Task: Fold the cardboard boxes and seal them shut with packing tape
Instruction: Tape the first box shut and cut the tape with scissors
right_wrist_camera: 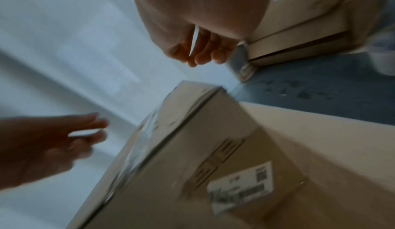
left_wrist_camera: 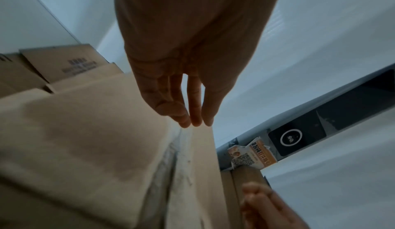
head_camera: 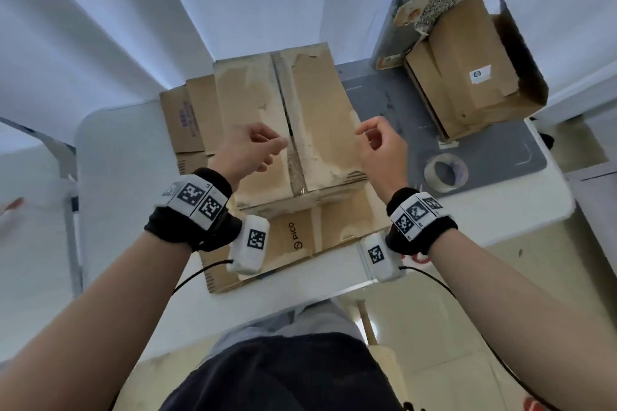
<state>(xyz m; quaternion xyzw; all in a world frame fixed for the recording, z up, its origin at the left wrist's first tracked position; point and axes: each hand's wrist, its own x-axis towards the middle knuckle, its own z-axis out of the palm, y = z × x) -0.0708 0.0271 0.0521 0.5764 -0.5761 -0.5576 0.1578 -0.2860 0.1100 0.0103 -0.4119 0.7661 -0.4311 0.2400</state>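
Observation:
A closed cardboard box stands in the middle of the table on flattened cardboard. A taped seam runs down its top, and the paper surface is torn in patches. My left hand hovers over the top just left of the seam, fingers relaxed and holding nothing. My right hand hangs at the box's right edge with loosely curled fingers, also holding nothing. A roll of packing tape lies on the grey mat to the right of the box.
An open cardboard box with raised flaps stands at the back right on the grey mat. More flattened cardboard lies left of the box. The white table ends near my body; a white wall is behind.

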